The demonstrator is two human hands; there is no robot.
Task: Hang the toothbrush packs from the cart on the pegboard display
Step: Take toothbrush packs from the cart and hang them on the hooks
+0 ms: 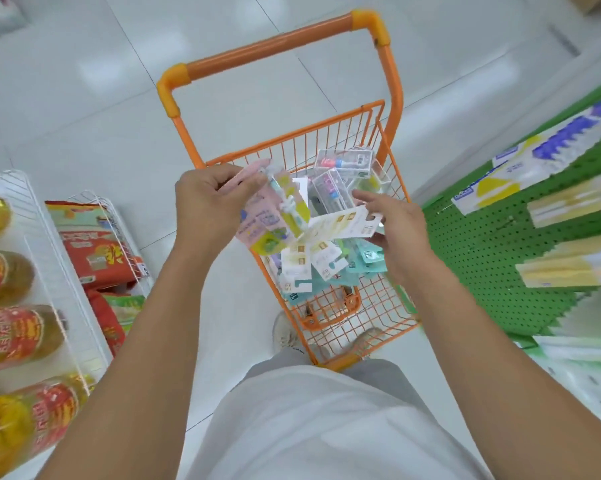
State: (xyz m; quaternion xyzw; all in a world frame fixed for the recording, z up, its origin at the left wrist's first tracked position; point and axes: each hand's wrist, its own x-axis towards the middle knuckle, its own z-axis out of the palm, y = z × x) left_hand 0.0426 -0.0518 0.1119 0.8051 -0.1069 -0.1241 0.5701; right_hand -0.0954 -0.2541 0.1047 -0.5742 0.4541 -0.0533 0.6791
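An orange wire cart (378,306) stands in front of me with several toothbrush packs (330,265) piled in its basket. My left hand (209,202) grips a fanned bunch of pink and yellow-green toothbrush packs (274,216) above the cart's left rim. My right hand (396,230) pinches a white toothbrush pack (347,225) by its hanger end, just over the pile. The green pegboard display (499,265) rises at the right, with packs hanging on its pegs.
White wire shelves (49,244) at the left hold oil bottles (11,334) and red bags (94,247). Blue-and-white and yellow packs (541,157) hang on the pegboard. My feet show under the cart on the pale tiled floor (84,98).
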